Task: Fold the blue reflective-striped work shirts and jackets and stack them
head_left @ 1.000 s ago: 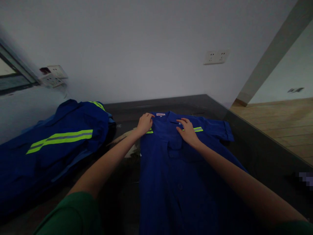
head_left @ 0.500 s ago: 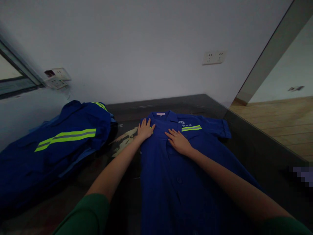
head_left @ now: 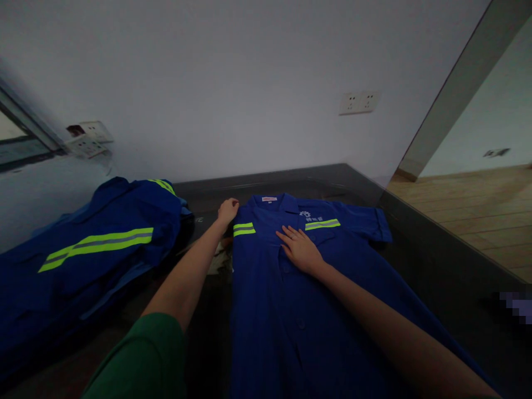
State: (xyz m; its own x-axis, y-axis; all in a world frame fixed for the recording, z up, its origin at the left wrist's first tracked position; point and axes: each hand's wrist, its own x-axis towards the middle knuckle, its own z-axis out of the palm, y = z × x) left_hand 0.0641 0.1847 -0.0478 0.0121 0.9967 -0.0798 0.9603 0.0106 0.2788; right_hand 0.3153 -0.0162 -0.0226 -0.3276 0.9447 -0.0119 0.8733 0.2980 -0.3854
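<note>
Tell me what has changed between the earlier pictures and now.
The left hand has moved left to the shoulder edge of the shirt, uncovering more of a reflective stripe; whether it grips cloth is unclear. The right hand has come inward, off the white logo, and lies spread on the shirt. The shirt stays front up; the blue garments at left stay put.

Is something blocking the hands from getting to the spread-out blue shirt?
Nothing visible is in the way: the right hand lies on the spread-out blue shirt, and the left hand is at its shoulder edge. The other blue clothes lie off to the left.
</note>
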